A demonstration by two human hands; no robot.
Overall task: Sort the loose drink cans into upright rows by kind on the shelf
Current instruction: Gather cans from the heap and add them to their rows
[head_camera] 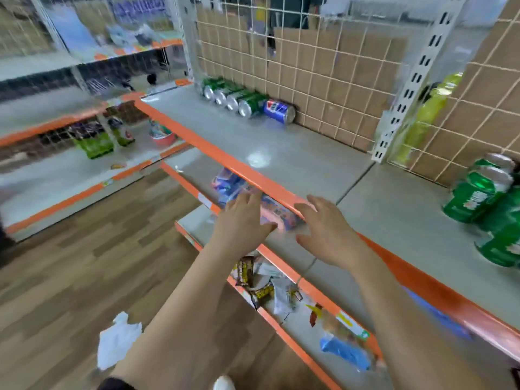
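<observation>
Cans [247, 101] sideways, far back — beyond right grip [323, 229]

Row of green cans [234, 97] plus one blue can [278, 111], sideways, on the shelf [309, 156]

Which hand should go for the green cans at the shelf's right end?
Right, probably: the right hand is open at the shelf edge, nearer those green cans; the left hand is farther off.
</observation>
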